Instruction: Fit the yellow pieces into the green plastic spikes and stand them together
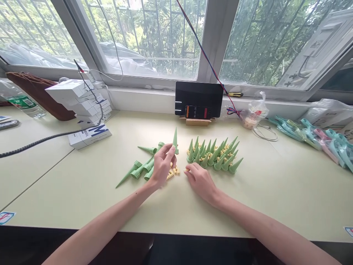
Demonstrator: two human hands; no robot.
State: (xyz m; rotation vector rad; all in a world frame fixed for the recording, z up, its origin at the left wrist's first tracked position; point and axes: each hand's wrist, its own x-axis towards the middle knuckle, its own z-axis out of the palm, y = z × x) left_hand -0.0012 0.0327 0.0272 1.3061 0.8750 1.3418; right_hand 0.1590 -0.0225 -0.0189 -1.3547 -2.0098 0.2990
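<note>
My left hand (pixel 162 162) pinches a green plastic cone spike (pixel 175 141) by its wide base and holds it upright, tip up. My right hand (pixel 200 179) rests on the table with its fingertips closed on a small yellow piece (pixel 187 169). A few more yellow pieces (pixel 173 172) lie between my hands. Several loose green spikes (pixel 139 168) lie flat on the table left of my left hand. A dense cluster of upright green spikes with yellow inserts (pixel 213 156) stands just right of and beyond my right hand.
A pale green table (pixel 261 191) runs under a window. A black tablet with a phone (pixel 198 99) leans at the sill. White boxes (pixel 82 101) and a cable lie at left, a plastic bottle (pixel 20 101) far left, a bag (pixel 252 114) and pastel clips (pixel 317 138) at right.
</note>
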